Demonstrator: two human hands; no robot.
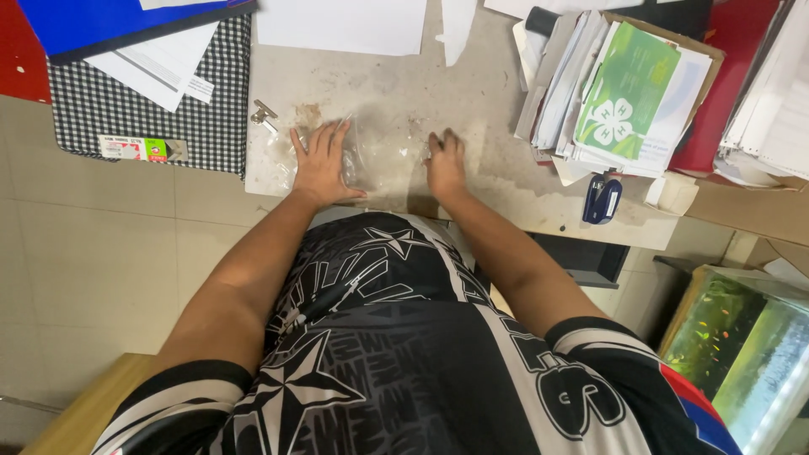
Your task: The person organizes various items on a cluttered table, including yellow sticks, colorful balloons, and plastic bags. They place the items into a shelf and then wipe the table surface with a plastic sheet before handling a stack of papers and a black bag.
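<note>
Two hands press a clear plastic bag [383, 152] flat: left hand [322, 164] spread, right hand [444, 164] curled.

Clear plastic bag [379, 156], flat on stained tabletop.
Transparent, thin, creased, glinting in places; spread lengthwise near table's front edge. Left end pinned under flat palm, right end under curled fingers. Edges hard to trace against surface. Contents not discernible.

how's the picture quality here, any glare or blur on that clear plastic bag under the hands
Head view: even indoor light, wide-angle bending at the edges; the clear plastic bag shows faint pale sheen, its outline hard to trace on the stained table; left hand lies flat and sharp, right hand slightly soft; a soft shadow falls below the right hand.
</note>
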